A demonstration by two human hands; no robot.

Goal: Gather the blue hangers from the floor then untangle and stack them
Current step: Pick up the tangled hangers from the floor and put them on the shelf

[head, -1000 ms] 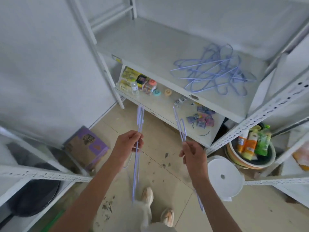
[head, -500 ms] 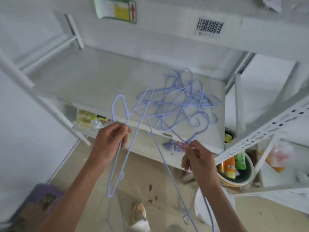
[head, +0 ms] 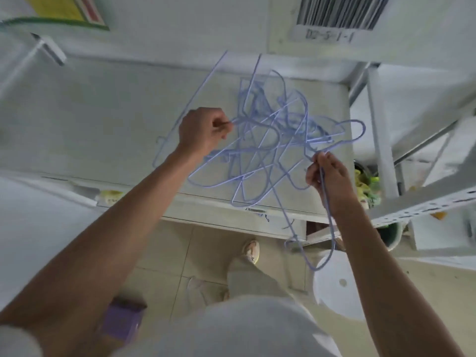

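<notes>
A tangled heap of thin blue wire hangers (head: 270,140) lies on the white shelf (head: 103,119) in front of me. My left hand (head: 203,131) is over the heap's left side and grips a blue hanger (head: 195,88) whose long bar slants up and to the right past the hand. My right hand (head: 328,176) is at the heap's right edge and pinches another blue hanger (head: 327,215) that hangs down past the shelf's front edge, its hook end low over the floor.
The shelf above carries a barcode label (head: 337,14) and a yellow sticker (head: 64,9). A white round stool (head: 340,287) stands on the tiled floor at right, a purple box (head: 121,323) at lower left. A bowl of bottles (head: 368,186) sits under the right rack.
I have stepped close to the shelf. Both hands rose from floor level to the heap, each carrying a hanger; the left hand now reaches over the heap's left side.
</notes>
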